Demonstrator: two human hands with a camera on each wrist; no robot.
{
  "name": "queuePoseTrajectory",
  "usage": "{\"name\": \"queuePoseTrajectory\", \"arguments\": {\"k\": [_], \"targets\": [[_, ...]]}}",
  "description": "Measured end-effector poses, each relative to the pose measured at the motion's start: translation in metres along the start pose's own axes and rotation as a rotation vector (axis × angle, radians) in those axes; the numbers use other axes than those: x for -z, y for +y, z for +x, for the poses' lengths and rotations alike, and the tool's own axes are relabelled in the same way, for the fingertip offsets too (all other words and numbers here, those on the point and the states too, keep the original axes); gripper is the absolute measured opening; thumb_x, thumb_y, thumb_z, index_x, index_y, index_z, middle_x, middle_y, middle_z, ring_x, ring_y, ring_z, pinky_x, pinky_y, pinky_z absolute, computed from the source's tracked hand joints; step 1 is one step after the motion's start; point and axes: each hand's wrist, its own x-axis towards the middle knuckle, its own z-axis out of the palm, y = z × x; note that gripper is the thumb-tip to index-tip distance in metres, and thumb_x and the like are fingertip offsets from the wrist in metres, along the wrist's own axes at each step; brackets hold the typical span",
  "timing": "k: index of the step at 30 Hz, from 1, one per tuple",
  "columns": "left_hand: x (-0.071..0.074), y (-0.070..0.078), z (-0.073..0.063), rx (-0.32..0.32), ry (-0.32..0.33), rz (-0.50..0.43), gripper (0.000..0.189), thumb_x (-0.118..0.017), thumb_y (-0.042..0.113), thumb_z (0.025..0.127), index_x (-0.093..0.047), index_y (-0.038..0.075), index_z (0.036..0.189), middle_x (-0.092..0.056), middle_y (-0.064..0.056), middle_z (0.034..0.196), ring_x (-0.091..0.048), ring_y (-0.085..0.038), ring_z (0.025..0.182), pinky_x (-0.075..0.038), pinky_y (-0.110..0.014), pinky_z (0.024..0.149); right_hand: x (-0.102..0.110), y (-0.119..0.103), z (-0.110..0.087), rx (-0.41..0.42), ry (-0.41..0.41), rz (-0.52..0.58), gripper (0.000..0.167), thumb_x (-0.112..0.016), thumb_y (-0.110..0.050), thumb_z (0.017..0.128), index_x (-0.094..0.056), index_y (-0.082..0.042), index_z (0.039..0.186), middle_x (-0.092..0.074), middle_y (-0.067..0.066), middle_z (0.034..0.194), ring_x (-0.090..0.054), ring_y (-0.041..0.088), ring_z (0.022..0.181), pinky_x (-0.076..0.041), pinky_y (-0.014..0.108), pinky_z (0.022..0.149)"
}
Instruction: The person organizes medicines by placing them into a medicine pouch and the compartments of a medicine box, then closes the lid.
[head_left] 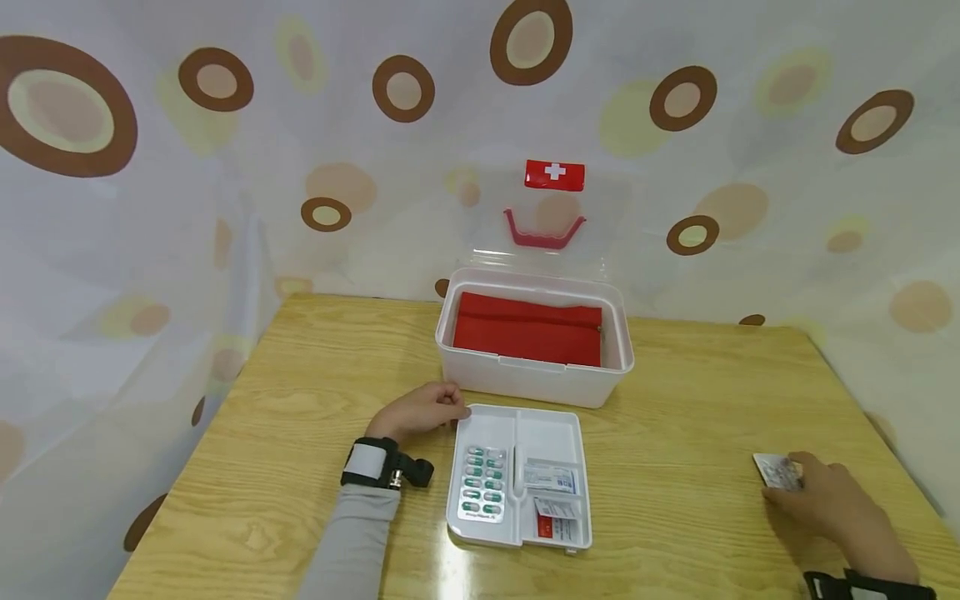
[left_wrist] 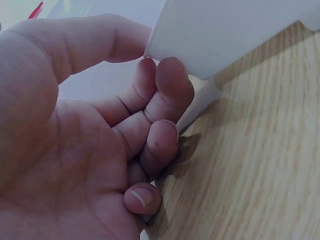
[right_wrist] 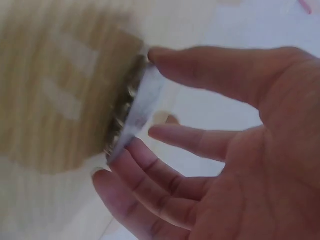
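Observation:
My left hand (head_left: 422, 408) pinches the far left corner of a white divided tray (head_left: 491, 423) on the table. The left wrist view shows the thumb above that tray corner (left_wrist: 200, 40) and curled fingers beneath it. A blister pack of green-and-white capsules (head_left: 482, 485) lies in the tray's left compartment. Flat white packets (head_left: 550, 478) and a red-and-white packet (head_left: 555, 528) lie in the right compartments. Well to the right, my right hand (head_left: 832, 500) holds a silvery blister pack (head_left: 776, 472) by its edges, between thumb and fingertips (right_wrist: 131, 145).
Behind the tray stands a white box (head_left: 528, 385) with a red pouch (head_left: 525, 333) inside. Its clear lid is raised, bearing a red label with a white cross (head_left: 555, 175) and a red handle (head_left: 545, 242). Patterned cloth (head_left: 420, 167) hangs behind the wooden table (head_left: 675, 400).

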Motion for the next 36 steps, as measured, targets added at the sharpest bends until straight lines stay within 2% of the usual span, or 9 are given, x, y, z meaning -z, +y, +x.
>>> {"name": "queuePoseTrajectory", "arguments": {"k": [4, 9, 14, 19, 23, 27, 32, 36], "targets": [[0.0, 0.002, -0.002, -0.002, 0.0, -0.003, 0.016, -0.064, 0.019, 0.097, -0.062, 0.006, 0.09, -0.059, -0.005, 0.08, -0.05, -0.018, 0.074, -0.037, -0.028, 0.067, 0.004, -0.025, 0.005, 0.065, -0.017, 0.05, 0.081, -0.071, -0.038, 0.094, -0.038, 0.025, 0.133, -0.063, 0.03, 0.098, -0.058, 0.049, 0.094, -0.053, 0.054, 0.074], [-0.003, 0.002, -0.001, 0.008, -0.005, 0.007, 0.016, -0.064, 0.019, 0.097, -0.062, 0.006, 0.09, -0.06, -0.005, 0.08, -0.049, -0.018, 0.074, -0.037, -0.028, 0.067, 0.009, -0.06, 0.001, 0.181, -0.025, 0.087, 0.071, -0.074, -0.032, 0.092, -0.046, 0.015, 0.136, -0.059, 0.019, 0.098, -0.058, 0.029, 0.087, -0.051, 0.043, 0.069], [-0.004, 0.004, -0.001, 0.007, -0.018, 0.014, 0.016, -0.064, 0.021, 0.097, -0.062, 0.007, 0.091, -0.059, -0.006, 0.08, -0.049, -0.017, 0.074, -0.036, -0.027, 0.066, 0.014, -0.1, -0.01, 0.278, -0.113, 0.128, 0.071, -0.077, -0.027, 0.09, -0.045, 0.007, 0.144, -0.056, 0.012, 0.103, -0.054, 0.018, 0.084, -0.048, 0.034, 0.069], [-0.002, 0.003, -0.003, 0.005, -0.024, 0.014, 0.016, -0.064, 0.02, 0.097, -0.062, 0.006, 0.091, -0.06, -0.007, 0.08, -0.049, -0.018, 0.074, -0.036, -0.028, 0.067, 0.018, -0.141, -0.017, 0.344, -0.147, 0.099, 0.07, -0.08, -0.025, 0.086, -0.05, 0.003, 0.142, -0.056, 0.005, 0.103, -0.052, 0.015, 0.083, -0.045, 0.026, 0.067], [-0.001, 0.001, -0.005, 0.005, -0.019, 0.005, 0.017, -0.064, 0.021, 0.098, -0.062, 0.006, 0.092, -0.06, -0.007, 0.081, -0.05, -0.018, 0.076, -0.037, -0.028, 0.069, 0.026, -0.173, -0.018, 0.336, -0.165, 0.066, 0.067, -0.081, -0.024, 0.085, -0.053, -0.002, 0.142, -0.057, 0.004, 0.106, -0.054, 0.017, 0.087, -0.049, 0.03, 0.071], [-0.001, -0.003, -0.006, 0.013, -0.013, 0.003, 0.016, -0.064, 0.021, 0.098, -0.062, 0.006, 0.092, -0.06, -0.006, 0.081, -0.05, -0.019, 0.077, -0.037, -0.029, 0.069, 0.031, -0.203, -0.017, 0.366, -0.183, 0.094, 0.065, -0.082, -0.021, 0.083, -0.056, -0.009, 0.141, -0.059, 0.005, 0.109, -0.055, 0.019, 0.09, -0.052, 0.033, 0.074], [0.002, -0.003, -0.006, 0.021, -0.015, 0.02, 0.016, -0.064, 0.023, 0.098, -0.062, 0.007, 0.093, -0.061, -0.005, 0.082, -0.051, -0.019, 0.079, -0.037, -0.029, 0.07, 0.034, -0.236, -0.016, 0.436, -0.13, 0.12, 0.064, -0.084, -0.014, 0.079, -0.06, -0.011, 0.138, -0.06, 0.005, 0.112, -0.055, 0.02, 0.091, -0.053, 0.033, 0.075], [0.007, 0.0, -0.007, 0.015, -0.02, 0.034, 0.016, -0.063, 0.022, 0.098, -0.062, 0.007, 0.093, -0.061, -0.005, 0.082, -0.051, -0.019, 0.079, -0.037, -0.029, 0.07, 0.032, -0.263, -0.012, 0.454, -0.067, 0.095, 0.06, -0.083, -0.008, 0.077, -0.064, -0.008, 0.134, -0.058, 0.004, 0.11, -0.055, 0.02, 0.091, -0.051, 0.033, 0.074]]}}
